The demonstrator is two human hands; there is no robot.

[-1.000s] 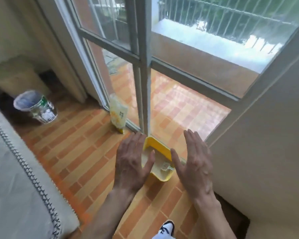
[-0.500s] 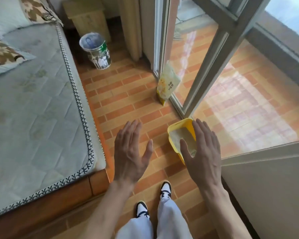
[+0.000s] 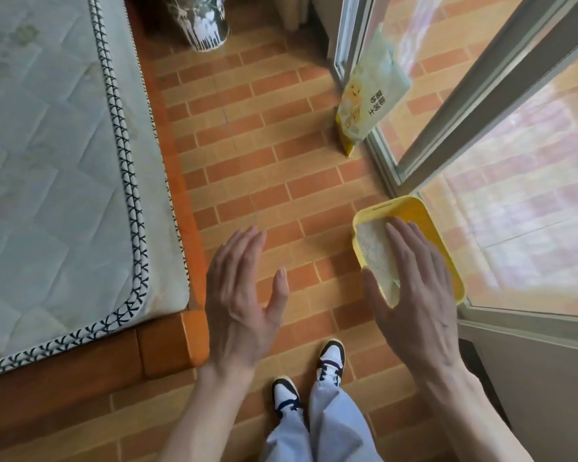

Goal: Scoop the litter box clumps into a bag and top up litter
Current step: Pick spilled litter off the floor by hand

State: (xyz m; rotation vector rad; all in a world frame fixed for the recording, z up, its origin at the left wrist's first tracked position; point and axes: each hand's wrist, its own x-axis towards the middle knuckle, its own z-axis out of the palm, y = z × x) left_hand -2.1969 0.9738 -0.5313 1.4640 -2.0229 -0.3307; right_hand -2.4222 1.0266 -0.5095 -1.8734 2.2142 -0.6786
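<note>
Standing on the brick-patterned floor [image 3: 264, 168], both my hands out flat and holding nothing.

The yellow litter box [image 3: 411, 211] of pale litter sits on the floor against the glass door frame [image 3: 474, 95]; my right hand [image 3: 417, 295] hovers over it, my left hand [image 3: 241, 298] beside it over bare tiles. Beyond the box a litter bag [image 3: 367, 98] leans on the frame; farther off stands a bin [image 3: 204, 25], and across the floor lies the mattress [image 3: 54, 161].
</note>
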